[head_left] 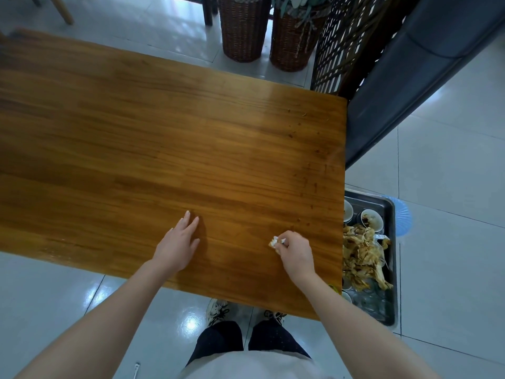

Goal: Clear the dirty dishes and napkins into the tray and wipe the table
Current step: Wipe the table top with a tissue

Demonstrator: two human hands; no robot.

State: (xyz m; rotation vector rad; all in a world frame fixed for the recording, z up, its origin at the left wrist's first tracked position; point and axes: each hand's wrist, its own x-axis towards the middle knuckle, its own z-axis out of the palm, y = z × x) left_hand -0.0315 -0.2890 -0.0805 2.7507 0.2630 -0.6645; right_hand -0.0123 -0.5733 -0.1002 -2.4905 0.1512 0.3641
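The right grip (296, 253) is curled tight, pinching one small crumpled napkin (274, 241) on the tabletop (164, 146) near its right end. The left grip (177, 243) lies flat on the tabletop, fingers straight. Beside that end, lower down, one tray (392, 242) holds a heap of soiled napkins (360, 255) and at least two bowls (371, 218).

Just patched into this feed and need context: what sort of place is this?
Probably a restaurant dining area: a wooden table, a metal tray beside it loaded with dirty bowls and soiled napkins, and a padded bench seat at its end.
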